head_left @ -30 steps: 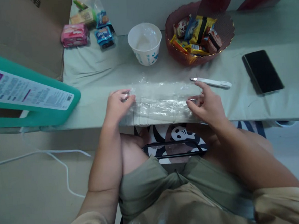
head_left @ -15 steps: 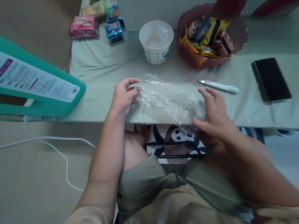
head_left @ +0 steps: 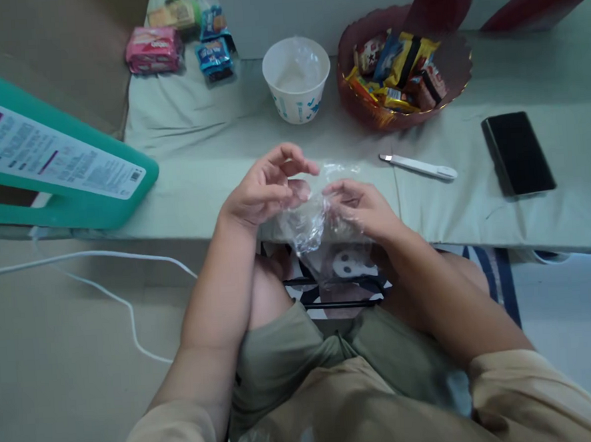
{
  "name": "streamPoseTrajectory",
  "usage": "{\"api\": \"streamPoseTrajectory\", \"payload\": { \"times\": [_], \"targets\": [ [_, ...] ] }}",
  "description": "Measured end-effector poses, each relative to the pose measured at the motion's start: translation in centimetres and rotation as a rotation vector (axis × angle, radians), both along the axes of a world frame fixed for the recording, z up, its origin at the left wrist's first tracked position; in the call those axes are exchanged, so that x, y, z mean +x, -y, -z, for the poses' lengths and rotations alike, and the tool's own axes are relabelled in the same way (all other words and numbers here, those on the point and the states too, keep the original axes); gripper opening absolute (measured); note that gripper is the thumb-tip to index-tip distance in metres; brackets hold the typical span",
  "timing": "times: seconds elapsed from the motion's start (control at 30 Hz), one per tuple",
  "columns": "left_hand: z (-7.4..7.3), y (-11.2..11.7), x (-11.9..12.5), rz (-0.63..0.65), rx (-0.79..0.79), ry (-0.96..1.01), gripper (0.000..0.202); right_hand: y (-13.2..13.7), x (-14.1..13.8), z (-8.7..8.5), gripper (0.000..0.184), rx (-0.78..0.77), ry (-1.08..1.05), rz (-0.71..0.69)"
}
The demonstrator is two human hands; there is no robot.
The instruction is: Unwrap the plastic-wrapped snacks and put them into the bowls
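A crumpled sheet of clear plastic film [head_left: 307, 230] is gathered between my two hands over the front edge of the table, its lower part hanging past the edge. My left hand [head_left: 268, 188] has curled fingers and a thumb closed on the film's upper left side. On the other side, the fingers of my right hand [head_left: 363, 207] are bent together on the film, partly hidden by its folds. Beyond my hands stands a white paper cup [head_left: 296, 104] with blue print. To the right of my right hand lies a white utility knife [head_left: 419, 167].
A dark red glass bowl [head_left: 460, 81] holds several wrapped snacks. A black phone [head_left: 519, 152] lies at the right. Snack packs, including a pink pack [head_left: 155, 49], sit at the far left. A large green container [head_left: 138, 190] leans in at the left, above a white cable [head_left: 127, 255].
My hands have come together from wide apart, mostly by my right hand moving left. The film, stretched between them before, is now bunched up.
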State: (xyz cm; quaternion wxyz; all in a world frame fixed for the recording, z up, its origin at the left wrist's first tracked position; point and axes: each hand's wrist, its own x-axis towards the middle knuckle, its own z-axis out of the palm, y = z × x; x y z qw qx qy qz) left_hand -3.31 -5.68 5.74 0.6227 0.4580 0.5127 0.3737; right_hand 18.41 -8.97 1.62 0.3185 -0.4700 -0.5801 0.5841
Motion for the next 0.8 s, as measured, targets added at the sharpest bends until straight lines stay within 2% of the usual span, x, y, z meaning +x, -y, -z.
{"api": "streamPoseTrajectory", "payload": {
  "times": [0.03, 0.13, 0.23, 0.3, 0.33, 0.5, 0.6, 0.7, 0.8],
  "targets": [
    [0.0, -0.2, 0.1, -0.018, 0.01, 0.063, 0.04, -0.3, 0.0, -0.2, 0.048, -0.02, -0.049, 0.028],
    [0.8, -1.1, 0.3, -0.037, 0.026, 0.283, 0.045, -1.2, 0.3, -0.5, 0.046, -0.017, -0.148, 0.197],
    [2.4, -1.8, 0.7, 0.185, -0.065, 0.365, 0.075, -2.0, 0.4, -0.4, 0.048, -0.009, -0.134, 0.299],
    [3.4, -2.0, 1.1, 0.338, -0.098, 0.327, 0.086, -2.4, 0.5, -0.2, 0.045, 0.046, -0.056, 0.332],
    [3.7, -2.1, 1.3, 0.375, -0.084, 0.298, 0.087, -2.5, 0.6, -0.1, 0.042, 0.094, 0.003, 0.345],
    [4.2, -2.3, 2.0, 0.445, 0.037, 0.241, 0.083, -3.1, 1.3, -0.1, 0.022, 0.371, 0.385, 0.4],
    [3.9, -2.2, 2.6, 0.367, 0.058, 0.093, 0.058, -3.5, 1.6, -0.1, 0.016, 0.416, 0.464, 0.415],
    [3.6, -2.1, 3.0, 0.193, 0.056, -0.104, 0.023, -3.7, 1.9, 0.2, 0.015, 0.349, 0.347, 0.384],
    [3.0, -2.1, 3.0, 0.109, 0.032, -0.137, 0.023, -3.6, 2.4, 0.7, 0.024, 0.23, 0.155, 0.333]
  ]
}}
